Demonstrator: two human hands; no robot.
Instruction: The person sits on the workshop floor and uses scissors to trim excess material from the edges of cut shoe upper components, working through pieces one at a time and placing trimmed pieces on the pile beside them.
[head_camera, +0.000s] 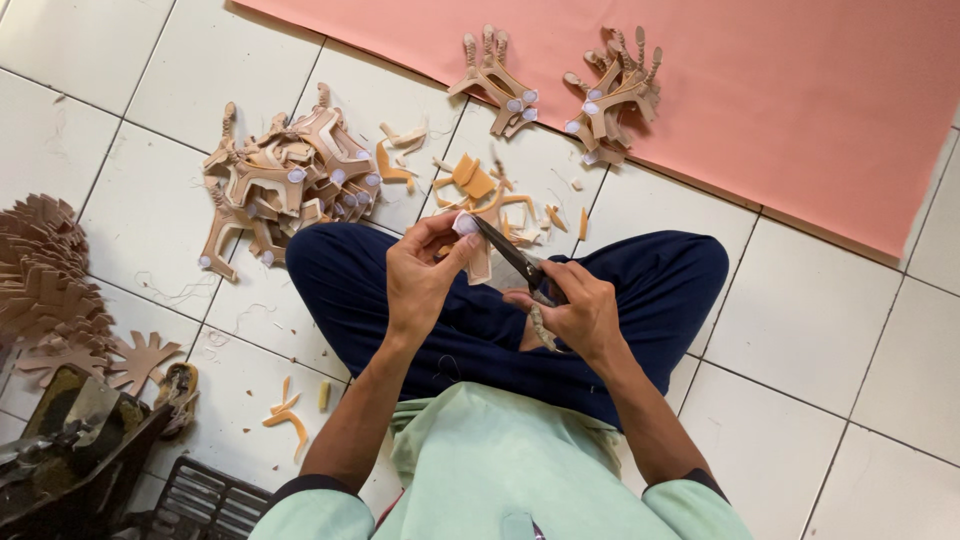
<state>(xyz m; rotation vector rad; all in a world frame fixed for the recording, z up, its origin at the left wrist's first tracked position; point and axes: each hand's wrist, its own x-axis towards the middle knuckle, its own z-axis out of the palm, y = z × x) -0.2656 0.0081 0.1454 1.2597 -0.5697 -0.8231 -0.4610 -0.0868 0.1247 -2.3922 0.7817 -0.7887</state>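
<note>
I sit cross-legged on a white tiled floor. My left hand (420, 268) pinches a tan sandal-strap piece (474, 250) with a pale round end, held over my lap. My right hand (575, 310) grips a pair of scissors (512, 252), whose dark blades point up-left and meet the strap piece near my left thumb. Small tan offcuts (480, 188) lie on the floor just beyond my knees.
A heap of tan strap pieces (285, 180) lies at the upper left. Two smaller bundles (497, 85) (612, 98) rest on the edge of a pink sheet (800, 90). Brown cut-out shapes (45, 275) stack at the left. A dark machine (70, 460) sits at the lower left.
</note>
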